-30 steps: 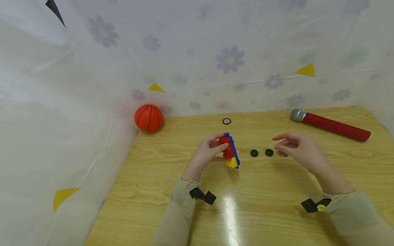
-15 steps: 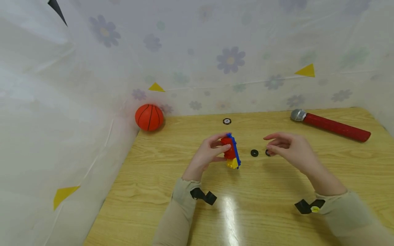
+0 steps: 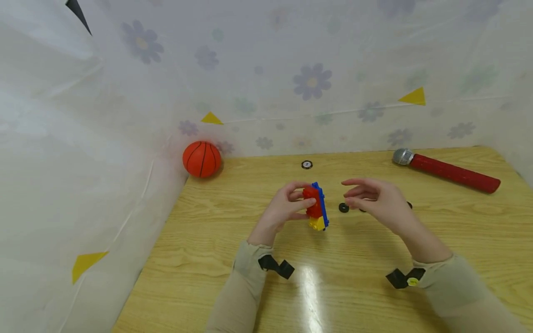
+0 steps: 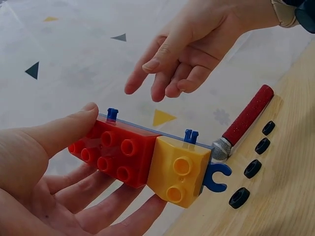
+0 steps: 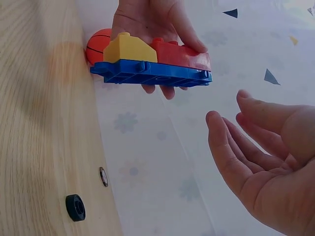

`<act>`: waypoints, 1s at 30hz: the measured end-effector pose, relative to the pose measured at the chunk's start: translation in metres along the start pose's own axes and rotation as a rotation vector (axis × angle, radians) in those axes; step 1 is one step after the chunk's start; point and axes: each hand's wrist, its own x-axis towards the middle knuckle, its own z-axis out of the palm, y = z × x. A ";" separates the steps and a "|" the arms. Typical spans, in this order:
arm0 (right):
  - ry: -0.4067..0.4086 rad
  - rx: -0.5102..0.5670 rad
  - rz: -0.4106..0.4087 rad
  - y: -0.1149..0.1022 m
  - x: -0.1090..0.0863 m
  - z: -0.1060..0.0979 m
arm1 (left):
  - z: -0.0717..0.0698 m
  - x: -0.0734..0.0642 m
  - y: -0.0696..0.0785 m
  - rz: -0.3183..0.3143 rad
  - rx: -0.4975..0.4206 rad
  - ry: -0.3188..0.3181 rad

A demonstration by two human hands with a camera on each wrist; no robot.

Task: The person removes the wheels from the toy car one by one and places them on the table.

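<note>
My left hand [image 3: 280, 210] grips a toy block car, thumb on one side and fingers on the other. The car joins a red block [image 4: 118, 150] and a yellow block [image 4: 179, 169] on a blue base [image 5: 157, 76]. Small blue pegs and a hook-shaped end show on that base. To the right of the car, my right hand [image 3: 372, 201] hovers with loosely bent fingers and nothing between them. Beneath and around it, several black toy wheels [image 4: 252, 168] lie in a row on the table; in the head view this hand partly covers them.
An orange toy basketball [image 3: 201, 159] sits at the table's back left corner. A round black-and-white disc [image 3: 306, 164] lies near the back edge. At the back right rests a red-handled microphone [image 3: 451, 173]. A flowered white sheet [image 3: 258, 92] hangs behind the wooden table [image 3: 200, 259].
My right hand has moved left toward the car, passing over the wheels and uncovering one at the right. The left hand, still gripping the car, has shifted slightly right.
</note>
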 end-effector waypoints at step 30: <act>-0.078 0.069 -0.022 -0.015 0.009 0.026 | 0.004 0.000 -0.004 0.013 0.058 -0.066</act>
